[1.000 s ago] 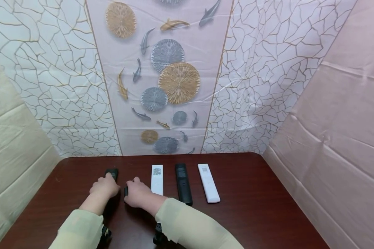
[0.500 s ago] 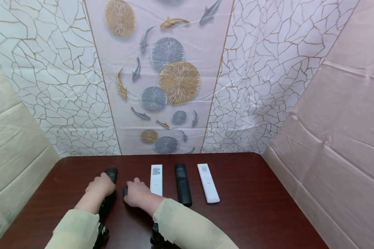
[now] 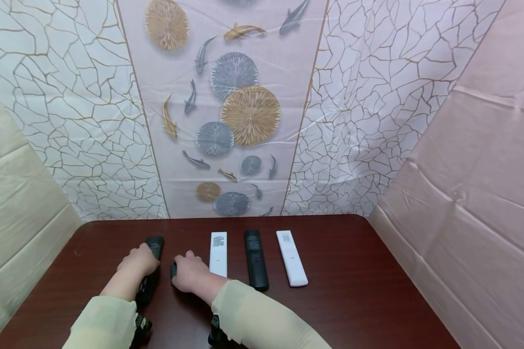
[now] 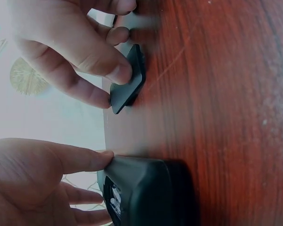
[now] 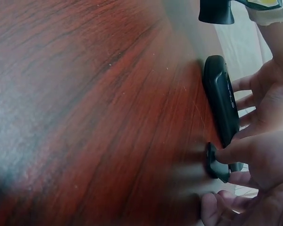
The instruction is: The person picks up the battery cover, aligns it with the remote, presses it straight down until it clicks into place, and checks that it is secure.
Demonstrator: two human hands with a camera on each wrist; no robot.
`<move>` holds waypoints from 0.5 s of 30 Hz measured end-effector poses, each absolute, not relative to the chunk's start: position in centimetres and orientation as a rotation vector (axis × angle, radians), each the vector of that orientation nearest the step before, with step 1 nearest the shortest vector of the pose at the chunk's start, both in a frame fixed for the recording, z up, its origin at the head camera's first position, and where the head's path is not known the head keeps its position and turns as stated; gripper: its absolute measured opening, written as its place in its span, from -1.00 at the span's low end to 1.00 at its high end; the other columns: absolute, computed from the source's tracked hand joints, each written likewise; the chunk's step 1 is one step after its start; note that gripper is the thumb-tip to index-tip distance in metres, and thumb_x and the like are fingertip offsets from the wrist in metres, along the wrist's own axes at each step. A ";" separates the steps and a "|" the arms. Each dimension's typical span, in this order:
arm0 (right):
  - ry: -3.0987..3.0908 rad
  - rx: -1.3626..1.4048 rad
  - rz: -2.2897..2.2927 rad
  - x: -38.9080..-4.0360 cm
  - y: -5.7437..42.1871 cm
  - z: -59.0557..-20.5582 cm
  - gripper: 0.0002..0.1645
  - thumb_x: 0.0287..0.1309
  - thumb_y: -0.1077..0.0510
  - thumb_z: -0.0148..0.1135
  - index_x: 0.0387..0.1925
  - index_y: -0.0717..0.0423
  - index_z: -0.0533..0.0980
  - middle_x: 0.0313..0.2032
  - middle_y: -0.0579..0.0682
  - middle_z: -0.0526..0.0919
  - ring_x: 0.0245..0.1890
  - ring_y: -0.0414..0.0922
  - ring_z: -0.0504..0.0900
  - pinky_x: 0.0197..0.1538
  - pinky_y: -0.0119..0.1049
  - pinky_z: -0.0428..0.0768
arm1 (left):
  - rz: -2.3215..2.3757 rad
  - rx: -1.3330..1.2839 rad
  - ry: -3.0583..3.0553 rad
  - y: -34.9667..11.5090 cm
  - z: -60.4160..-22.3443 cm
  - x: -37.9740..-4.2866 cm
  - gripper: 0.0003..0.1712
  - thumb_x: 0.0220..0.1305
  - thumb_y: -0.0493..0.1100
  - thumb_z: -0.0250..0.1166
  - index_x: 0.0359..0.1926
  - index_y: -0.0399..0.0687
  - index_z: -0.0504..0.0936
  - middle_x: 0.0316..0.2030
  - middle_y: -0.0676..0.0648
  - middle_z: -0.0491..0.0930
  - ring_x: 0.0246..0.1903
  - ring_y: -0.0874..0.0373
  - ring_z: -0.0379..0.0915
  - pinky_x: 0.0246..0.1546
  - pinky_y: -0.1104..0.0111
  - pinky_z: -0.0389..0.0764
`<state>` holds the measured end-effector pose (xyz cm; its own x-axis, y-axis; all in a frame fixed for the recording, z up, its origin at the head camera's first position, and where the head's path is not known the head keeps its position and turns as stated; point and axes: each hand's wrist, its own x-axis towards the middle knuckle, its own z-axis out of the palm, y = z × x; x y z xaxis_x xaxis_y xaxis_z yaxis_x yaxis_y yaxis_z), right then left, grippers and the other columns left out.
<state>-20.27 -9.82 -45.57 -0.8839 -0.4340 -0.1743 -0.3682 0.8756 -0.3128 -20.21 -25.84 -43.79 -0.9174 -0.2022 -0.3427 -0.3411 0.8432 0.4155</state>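
Observation:
At the table's left side my left hand (image 3: 138,264) grips a black remote control (image 3: 155,246) lying on the wood, thumb along one side and fingers along the other. The left wrist view shows this remote's (image 4: 144,183) upper face with a dark recess holding pale marks, too unclear to make out. Just to its right, my right hand (image 3: 192,273) pinches a small flat black cover (image 4: 128,84) between thumb and finger, close above the tabletop. A gap separates the cover from the remote. Much of the remote is hidden under my left hand.
A white remote (image 3: 219,252), a black remote (image 3: 256,261) and another white remote (image 3: 292,259) lie in a row right of my hands. My right forearm passes in front of the first two. Patterned cloth (image 3: 244,160) hangs behind the brown table (image 3: 353,291).
My left hand has shifted slightly left, and more of the black remote now shows. The right hand stays almost in place, still pinching the cover, so the gap between the hands is wider.

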 end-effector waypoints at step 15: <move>2.755 -0.524 -0.618 -20.9 -9.9 -45.7 -0.59 0.11 0.02 0.45 -0.05 -0.09 0.48 -0.26 -0.14 0.51 -0.42 -0.24 0.46 -0.33 -0.37 0.52 | 0.809 -0.457 2.782 -26.1 -44.1 -20.2 -0.05 0.31 -0.04 0.29 0.40 -0.52 -0.02 0.05 -0.61 0.38 -0.09 -0.38 0.47 -0.15 -0.15 0.53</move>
